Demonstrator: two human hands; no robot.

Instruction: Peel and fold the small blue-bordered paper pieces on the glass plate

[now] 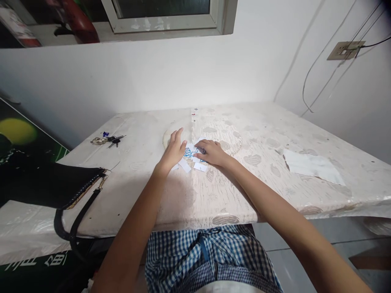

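A loose cluster of small white paper pieces [200, 167], some with blue markings, lies on the table between my two hands. My left hand [175, 151] stands on its edge at the left side of the pieces, fingers stretched out and pointing away from me. From the right, my right hand [211, 152] reaches over the cluster with its fingers apart, palm down. Its fingertips touch or hover just above the papers; I cannot tell which. Some pieces are partly hidden beneath the hands.
Keys [115, 140] lie at the table's left, beside a black bag [51, 185] with a strap. A white cloth or paper sheet [313, 166] rests at the right. The patterned tablecloth [244, 195] covers the table, which meets a white wall. A socket [344, 50] with cables is at upper right.
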